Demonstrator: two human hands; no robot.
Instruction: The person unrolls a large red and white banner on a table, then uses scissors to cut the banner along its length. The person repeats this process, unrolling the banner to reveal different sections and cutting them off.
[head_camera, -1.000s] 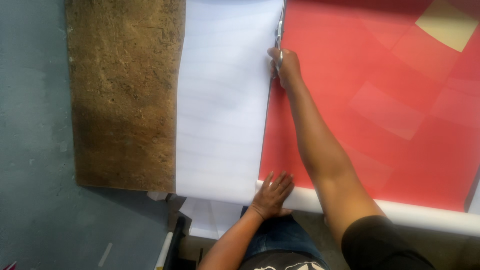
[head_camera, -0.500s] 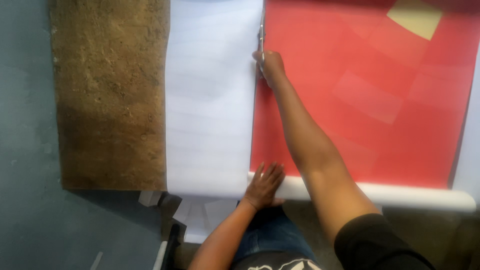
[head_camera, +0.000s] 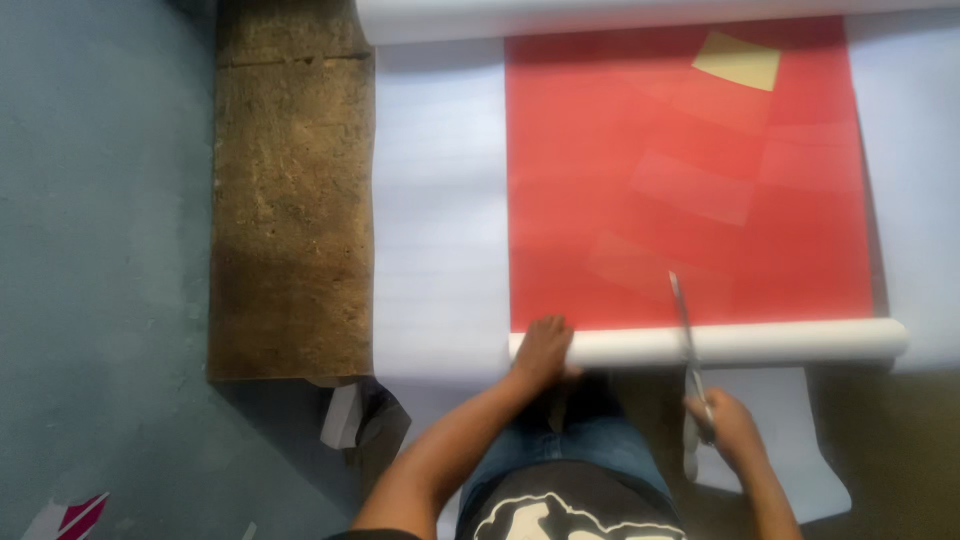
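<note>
Grey floor (head_camera: 100, 250) carries a red sheet (head_camera: 600, 170) at upper centre. Left hand (head_camera: 541, 352) presses flat, fingers spread, on the white roll (head_camera: 800, 343). Right hand (head_camera: 728, 428), lower right, grips scissors (head_camera: 685, 330), fingers curled shut.

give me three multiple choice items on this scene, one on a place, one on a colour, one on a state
1. Where does the left hand rest?
A. on the left end of the white rolled tube
B. on the brown rough mat
C. on the grey floor

2. What colour is the big flat sheet above the roll?
A. blue
B. red
C. green

3. What is the right hand doing?
A. lying flat and empty
B. pressing the mat
C. gripping a long thin metal tool

Answers:
1 A, the hand lies on the roll's left end.
2 B, the sheet is red.
3 C, the hand is closed around the tool, which crosses the roll.
</note>
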